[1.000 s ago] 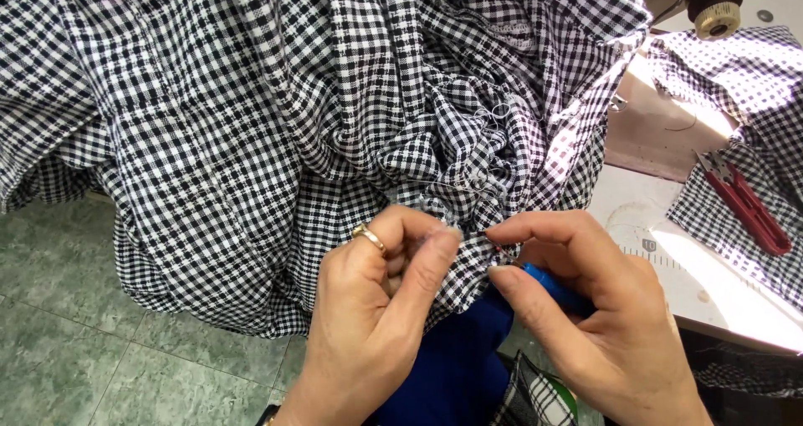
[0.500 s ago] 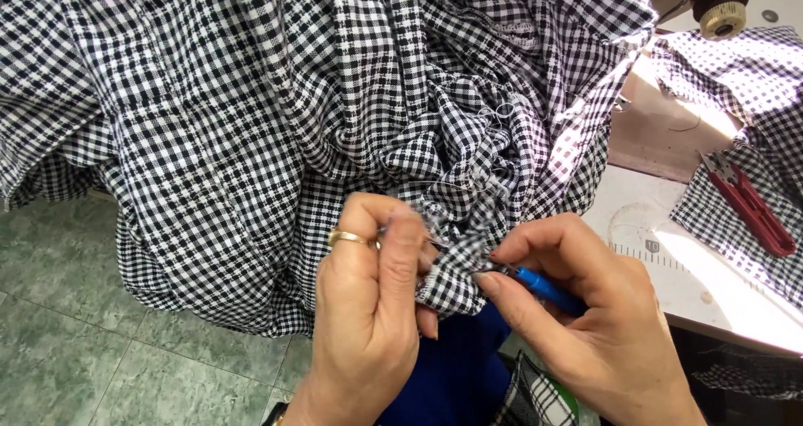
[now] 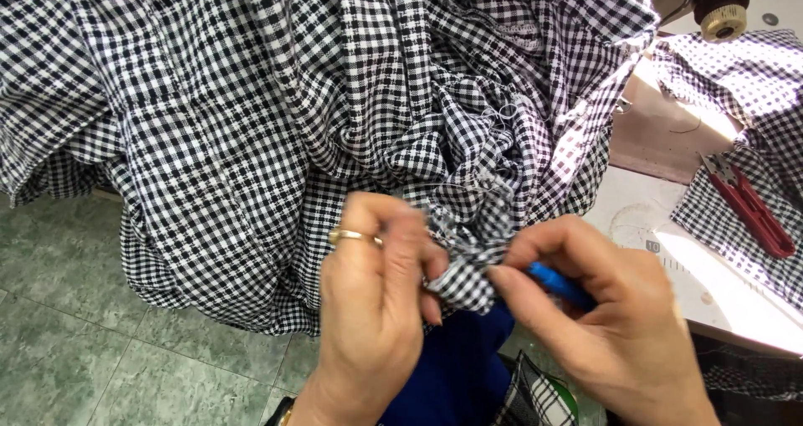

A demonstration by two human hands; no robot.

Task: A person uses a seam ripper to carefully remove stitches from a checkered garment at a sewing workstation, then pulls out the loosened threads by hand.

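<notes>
A tiled floor and a sunlit worktable

Grey-green stone floor tiles with thin pale joints fill the lower left of the frame. At the right edge a white tabletop catches hard sunlight, with a brown panel set into it further up. Red-handled snips lie on the table at the right, and part of a sewing machine with a round cream knob shows in the upper right corner.

Two bare hands, left hand with a plain gold ring, right hand unadorned, no sleeves visible
</notes>
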